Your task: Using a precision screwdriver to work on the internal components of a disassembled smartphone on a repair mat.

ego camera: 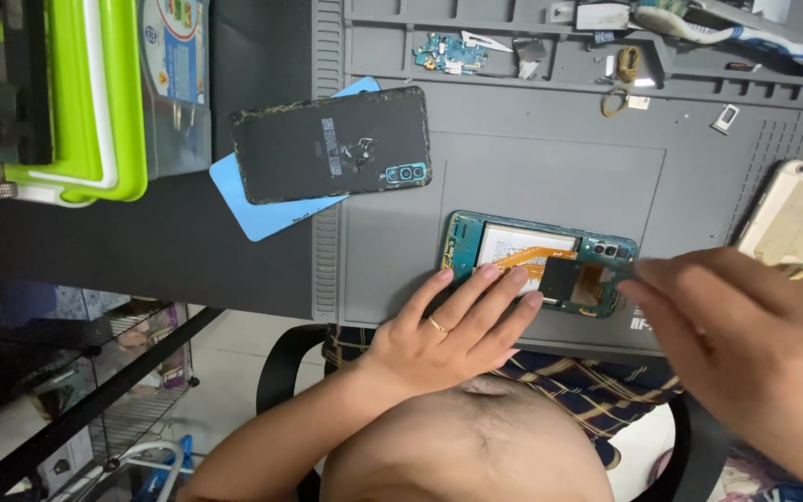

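Teal circuit boards and an orange flex ribbon lie bare under my fingers: the opened phone [539,263] sits on the grey repair mat [550,177], back cover off, right in front of me. My left hand [453,330] lies flat with fingers spread, fingertips pressing on the phone's near edge and its white battery, grasping nothing. My right hand [745,344] comes in from the other side, fingers pinched together at the phone's camera end; it is blurred, and I cannot tell whether it grips a small tool or part.

I judge the phone light, stiff and thin, but fragile in this state: the ribbon would tear and the boards would scratch, so the frame edges are the place to hold it, not the middle.

Beyond my left hand, farther out, the removed black back cover [332,144] lies inner face up, with glue remnants round its rim, a small label strip in its middle and the camera window at one end. It rests partly on a light blue plastic card [271,209]. To the far left stands a lime-green and white box [95,102] beside a grey container with a colourful label [177,74].

Just beyond my right hand lies a gold-cased phone [796,218], face down. At the mat's far trays sit a small teal board [448,53], loose metal bits and a toothbrush [745,33].
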